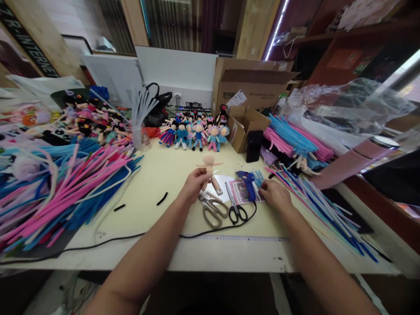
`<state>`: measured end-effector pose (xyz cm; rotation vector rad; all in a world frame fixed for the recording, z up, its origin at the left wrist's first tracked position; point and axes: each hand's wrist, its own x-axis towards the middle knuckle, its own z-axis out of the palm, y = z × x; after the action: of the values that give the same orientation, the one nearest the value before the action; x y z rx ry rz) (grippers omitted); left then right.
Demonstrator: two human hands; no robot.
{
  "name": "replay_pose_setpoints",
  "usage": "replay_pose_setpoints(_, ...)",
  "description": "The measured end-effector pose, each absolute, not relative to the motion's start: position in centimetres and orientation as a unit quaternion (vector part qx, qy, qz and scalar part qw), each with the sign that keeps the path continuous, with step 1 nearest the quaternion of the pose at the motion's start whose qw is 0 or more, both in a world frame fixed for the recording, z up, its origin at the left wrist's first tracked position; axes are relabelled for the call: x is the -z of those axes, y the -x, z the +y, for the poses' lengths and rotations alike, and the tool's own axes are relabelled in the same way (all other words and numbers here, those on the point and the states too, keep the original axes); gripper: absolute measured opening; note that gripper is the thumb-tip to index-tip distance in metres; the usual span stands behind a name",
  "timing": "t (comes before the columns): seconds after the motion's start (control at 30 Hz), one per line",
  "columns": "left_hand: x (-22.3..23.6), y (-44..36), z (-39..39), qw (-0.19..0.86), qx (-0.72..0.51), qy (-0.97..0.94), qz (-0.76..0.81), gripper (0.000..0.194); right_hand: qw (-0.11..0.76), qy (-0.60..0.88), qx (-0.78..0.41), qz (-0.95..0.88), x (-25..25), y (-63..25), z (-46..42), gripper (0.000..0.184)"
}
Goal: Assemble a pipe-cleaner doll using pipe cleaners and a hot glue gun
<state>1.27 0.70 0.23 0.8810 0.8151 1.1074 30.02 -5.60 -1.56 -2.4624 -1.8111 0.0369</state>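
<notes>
My left hand is closed on a bare, skin-coloured doll with a round head and outstretched arms, holding it upright by its body. My right hand has its fingers bent together at the ends of several short blue pipe cleaner pieces; whether a piece is between the fingertips is hidden. Between the hands lie a blue glue gun, black-handled scissors and beige-handled scissors. Under the glue gun is a printed pink card.
Finished dolls stand in rows at the back, before a cardboard box. Pipe cleaners heap at left and right. A black cord crosses the front near a ruler. A pink thermos stands at right.
</notes>
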Motion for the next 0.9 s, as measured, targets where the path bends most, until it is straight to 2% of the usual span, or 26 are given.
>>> replay_pose_setpoints(0.2,-0.3,-1.3,0.6,0.686,-0.499,-0.391,0.357,0.03,0.049,0.796,-0.014,-0.603,2.0,-30.3,-5.3,0.016)
replay_pose_setpoints(0.4,-0.6,-1.3,0.5,0.689,-0.497,-0.389,0.357,0.029,0.126,0.802,-0.077,-0.578,2.1,-31.0,-4.5,0.009)
replay_pose_setpoints(0.63,-0.4,-1.2,0.6,0.696,-0.498,-0.38,0.35,0.029,0.205,0.783,-0.156,-0.566,0.6,-32.6,-4.5,0.014)
replay_pose_setpoints(0.77,-0.4,-1.2,0.6,0.696,-0.497,-0.383,0.349,0.031,0.27,0.76,-0.252,-0.534,-1.2,-33.3,-5.1,0.012)
replay_pose_setpoints(0.9,-0.3,-1.2,0.6,0.697,-0.497,-0.386,0.344,0.031,0.335,0.742,-0.317,-0.487,-2.7,-34.2,-5.5,0.03)
